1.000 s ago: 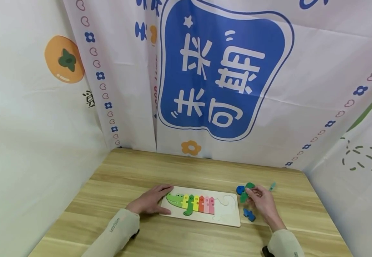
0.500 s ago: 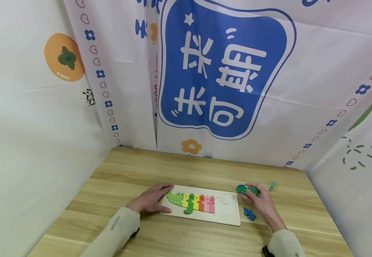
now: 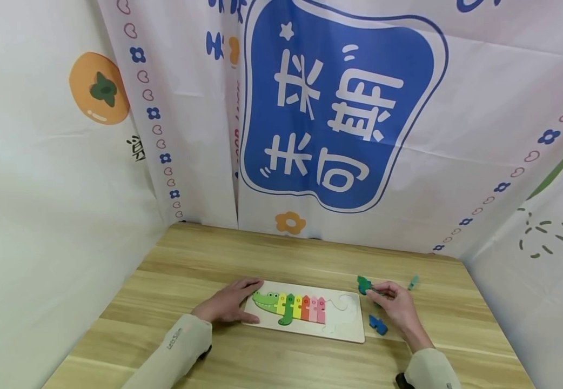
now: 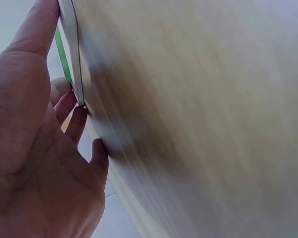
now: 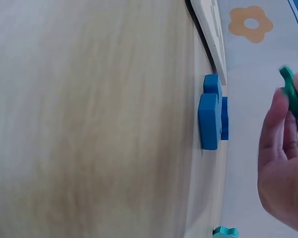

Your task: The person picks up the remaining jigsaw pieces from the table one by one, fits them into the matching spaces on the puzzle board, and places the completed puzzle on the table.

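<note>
A wooden crocodile puzzle board (image 3: 306, 332) lies on the table, with the green head and a row of yellow, green, red and pink pieces set in its left part. Its right part shows bare outlines. My left hand (image 3: 228, 303) rests at the board's left end, thumb on the near corner and fingers along the far one. Beyond the board's right end, my right hand (image 3: 395, 303) pinches a green puzzle piece (image 5: 292, 94) between thumb and fingers. In the head view this piece overlaps a blue piece behind it, which is mostly hidden.
A blue puzzle piece (image 3: 377, 324) lies just right of the board, nearer to me. Farther right, beyond my right hand, is a small teal piece (image 3: 413, 282). A printed cloth (image 3: 203, 189) hangs along the table's back edge, and white sheets stand at both sides.
The green piece in my right hand has been turned about, first lying sideways along the fingers, now pointing up and away to the left. My left hand and the board stay put.
</note>
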Tool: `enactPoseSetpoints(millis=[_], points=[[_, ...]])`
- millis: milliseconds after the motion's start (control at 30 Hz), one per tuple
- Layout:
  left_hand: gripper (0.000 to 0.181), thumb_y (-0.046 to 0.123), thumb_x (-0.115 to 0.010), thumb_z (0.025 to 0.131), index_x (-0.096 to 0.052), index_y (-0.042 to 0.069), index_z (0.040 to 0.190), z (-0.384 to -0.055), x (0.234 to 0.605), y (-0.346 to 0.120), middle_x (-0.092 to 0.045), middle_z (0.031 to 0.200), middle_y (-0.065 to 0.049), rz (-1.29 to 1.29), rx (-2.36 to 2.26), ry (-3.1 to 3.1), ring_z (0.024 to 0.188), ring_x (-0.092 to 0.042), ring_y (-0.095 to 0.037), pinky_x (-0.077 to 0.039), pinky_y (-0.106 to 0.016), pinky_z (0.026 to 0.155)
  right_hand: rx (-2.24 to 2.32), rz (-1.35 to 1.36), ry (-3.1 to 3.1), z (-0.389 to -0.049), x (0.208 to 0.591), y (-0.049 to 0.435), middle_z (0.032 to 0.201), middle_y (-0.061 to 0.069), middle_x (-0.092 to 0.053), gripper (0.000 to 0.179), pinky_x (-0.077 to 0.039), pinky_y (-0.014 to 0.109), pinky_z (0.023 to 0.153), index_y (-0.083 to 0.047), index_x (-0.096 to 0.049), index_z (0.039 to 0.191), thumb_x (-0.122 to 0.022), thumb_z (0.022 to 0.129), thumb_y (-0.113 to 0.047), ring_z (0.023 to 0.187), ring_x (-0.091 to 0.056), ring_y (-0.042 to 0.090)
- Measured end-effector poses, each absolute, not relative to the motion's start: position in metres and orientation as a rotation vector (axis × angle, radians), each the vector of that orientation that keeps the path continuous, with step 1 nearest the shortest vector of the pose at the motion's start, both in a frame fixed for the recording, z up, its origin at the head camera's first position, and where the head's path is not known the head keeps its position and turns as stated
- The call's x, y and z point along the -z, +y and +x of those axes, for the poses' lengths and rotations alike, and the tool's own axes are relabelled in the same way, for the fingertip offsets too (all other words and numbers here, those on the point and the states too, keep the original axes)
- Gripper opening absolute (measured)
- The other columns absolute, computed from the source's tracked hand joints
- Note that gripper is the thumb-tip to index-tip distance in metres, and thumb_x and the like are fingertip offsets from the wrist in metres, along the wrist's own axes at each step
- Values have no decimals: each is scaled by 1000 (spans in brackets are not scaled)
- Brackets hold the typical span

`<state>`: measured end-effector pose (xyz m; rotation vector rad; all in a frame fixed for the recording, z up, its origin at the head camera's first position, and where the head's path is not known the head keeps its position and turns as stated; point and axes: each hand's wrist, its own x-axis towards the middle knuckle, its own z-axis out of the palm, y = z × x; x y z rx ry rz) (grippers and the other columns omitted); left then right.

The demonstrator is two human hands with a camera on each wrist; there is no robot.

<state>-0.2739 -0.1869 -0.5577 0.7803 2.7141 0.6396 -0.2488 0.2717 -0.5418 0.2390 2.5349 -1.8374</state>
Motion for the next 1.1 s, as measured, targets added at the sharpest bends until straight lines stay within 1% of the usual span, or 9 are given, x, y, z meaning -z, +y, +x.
enactPoseSetpoints(millis=[100, 167, 300, 400, 500, 600, 733, 900, 1100], points=[[99, 60, -78, 86, -33, 17, 164, -274, 558, -187, -33, 167, -7, 776, -643, 2717, 153, -32, -39, -34, -62, 119, 1941, 207, 2445, -250, 543, 272, 102, 4, -70, 40, -63, 39, 81, 3, -59, 121, -80, 92, -16, 87, -72, 15], [99, 60, -77, 86, -33, 17, 164, -274, 558, -187, -33, 167, -6, 771, -642, 2718, 153, -32, -38, -35, -61, 119, 1988, 189, 2401, -250, 543, 271, 105, 6, -67, 42, -64, 44, 82, 3, -53, 123, -79, 93, -11, 88, -74, 18], [100, 61, -77, 86, -33, 17, 164, -274, 559, -187, -33, 167, -7, 768, -644, 2717, 153, -32, -39, -35, -61, 119, 2020, 186, 2407, -252, 541, 270, 114, 13, -59, 39, -63, 40, 84, 4, -50, 126, -73, 97, -5, 93, -77, 28], [100, 60, -78, 86, -33, 17, 164, -274, 559, -187, -33, 167, -7, 771, -648, 2716, 153, -31, -39, -34, -62, 119, 2028, 204, 2416, -252, 540, 268, 120, 16, -56, 32, -63, 38, 86, 5, -50, 127, -66, 102, -8, 98, -77, 31], [99, 60, -77, 86, -33, 18, 164, -274, 559, -187, -33, 167, -7, 770, -642, 2716, 153, -31, -38, -34, -62, 119, 2036, 228, 2431, -253, 539, 266, 119, 14, -58, 27, -63, 38, 87, 4, -52, 125, -63, 104, -9, 96, -77, 23], [99, 59, -78, 86, -33, 17, 164, -273, 558, -187, -33, 167, -8, 764, -643, 2712, 153, -31, -39, -33, -62, 119, 2001, 231, 2505, -253, 539, 266, 112, 8, -64, 27, -62, 29, 84, 3, -54, 123, -66, 102, -10, 91, -71, 10], [99, 58, -78, 86, -33, 16, 164, -272, 556, -187, -33, 167, -8, 752, -650, 2704, 153, -31, -39, -33, -63, 119, 1940, 180, 2587, -251, 541, 266, 109, 6, -69, 38, -58, 20, 79, -1, -53, 133, -70, 100, -9, 88, -67, 4], [98, 59, -78, 86, -33, 18, 164, -272, 556, -186, -33, 167, -7, 748, -649, 2699, 154, -30, -38, -33, -62, 119, 1943, 56, 2571, -248, 542, 266, 113, 14, -61, 61, -61, 26, 79, -13, -44, 153, -67, 99, 1, 87, -71, 9], [99, 58, -78, 86, -32, 18, 164, -273, 557, -186, -33, 167, -7, 748, -665, 2703, 153, -31, -39, -33, -62, 119, 1900, -78, 2560, -247, 541, 263, 111, 20, -54, 66, -62, 31, 77, -18, -43, 156, -65, 98, 5, 88, -71, 16]])
